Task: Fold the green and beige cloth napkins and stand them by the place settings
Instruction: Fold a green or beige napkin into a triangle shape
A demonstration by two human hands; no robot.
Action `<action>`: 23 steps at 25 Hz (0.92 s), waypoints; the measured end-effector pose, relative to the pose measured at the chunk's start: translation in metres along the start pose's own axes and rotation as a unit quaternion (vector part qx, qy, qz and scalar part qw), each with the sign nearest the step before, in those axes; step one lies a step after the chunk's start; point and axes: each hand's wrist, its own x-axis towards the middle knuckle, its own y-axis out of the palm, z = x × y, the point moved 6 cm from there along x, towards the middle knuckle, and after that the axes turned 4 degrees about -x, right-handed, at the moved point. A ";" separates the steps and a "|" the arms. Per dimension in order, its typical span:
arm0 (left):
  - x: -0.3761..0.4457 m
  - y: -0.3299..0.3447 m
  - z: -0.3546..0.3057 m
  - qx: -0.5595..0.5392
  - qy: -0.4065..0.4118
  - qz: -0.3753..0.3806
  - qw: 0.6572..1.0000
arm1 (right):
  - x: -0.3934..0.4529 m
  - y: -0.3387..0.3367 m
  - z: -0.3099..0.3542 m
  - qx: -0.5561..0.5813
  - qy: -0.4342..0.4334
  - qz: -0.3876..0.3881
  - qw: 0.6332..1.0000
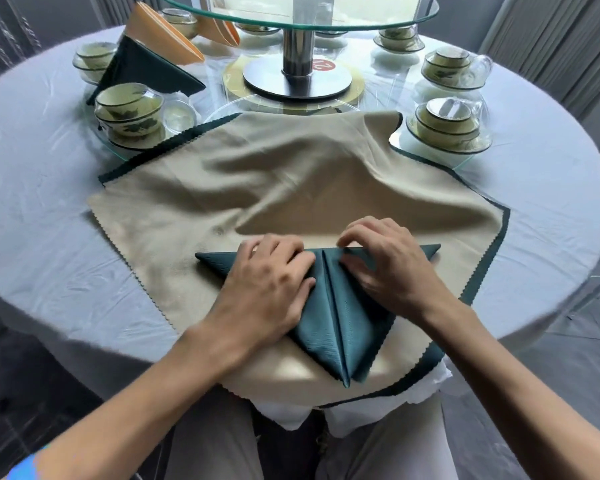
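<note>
A dark green napkin (340,317) lies folded into a downward-pointing triangle with a centre crease, on top of an unfolded beige napkin (274,181). Another green napkin peeks out under the beige one at its edges (492,251). My left hand (267,285) presses flat on the left half of the triangle. My right hand (388,268) has its fingers curled at the top edge of the right half, pinching the fold. At the far left, a folded green napkin (146,71) and a folded orange-beige napkin (163,32) stand by the bowls.
Place settings of stacked bowls on glass plates ring the round grey table (49,188): left (129,112), right (447,129), far right (454,67). A glass lazy Susan on a steel post (297,50) stands at the centre. The table edge runs just below the napkins.
</note>
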 end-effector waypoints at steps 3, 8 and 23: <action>-0.036 0.016 -0.021 -0.020 -0.019 0.009 1.000 | -0.047 -0.002 0.005 0.020 -0.059 0.019 0.998; -0.040 0.044 -0.040 -0.037 -0.052 0.087 0.994 | -0.069 0.018 -0.012 -0.043 -0.027 0.123 0.991; -0.053 0.023 -0.042 -0.031 0.133 -0.022 0.990 | -0.058 0.011 -0.033 0.023 -0.017 0.068 0.997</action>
